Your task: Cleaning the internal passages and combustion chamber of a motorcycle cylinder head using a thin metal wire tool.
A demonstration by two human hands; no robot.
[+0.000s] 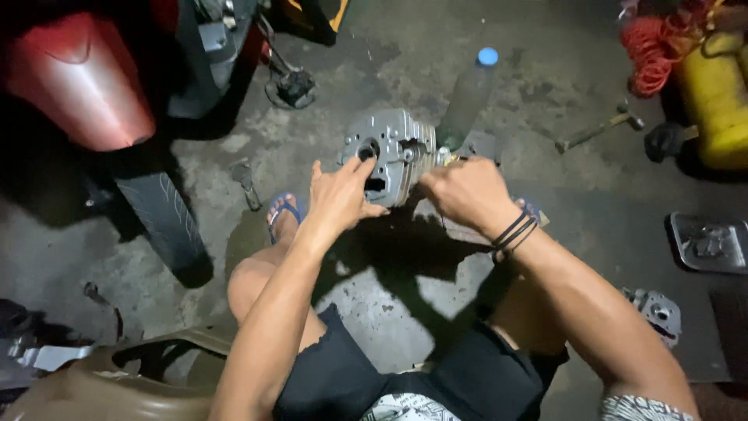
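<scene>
Two hands: left hand (340, 196) grips one finned cylinder head (387, 153), right hand (466, 192) seemingly pinches its edge.

Counts on the garage floor

Two hands, left (339, 195) and right (467, 191); two grey engine parts, the finned cylinder head (389, 152) and a smaller casting (658, 312) near right; one plastic bottle (470, 93); one hammer (600, 129); one metal tray (709, 243); one blue sandal (282, 212); one tyre (160, 210).

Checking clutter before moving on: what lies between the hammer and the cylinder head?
In the head view, a plastic bottle with a blue cap stands between the cylinder head and the hammer; otherwise bare stained floor.
</scene>
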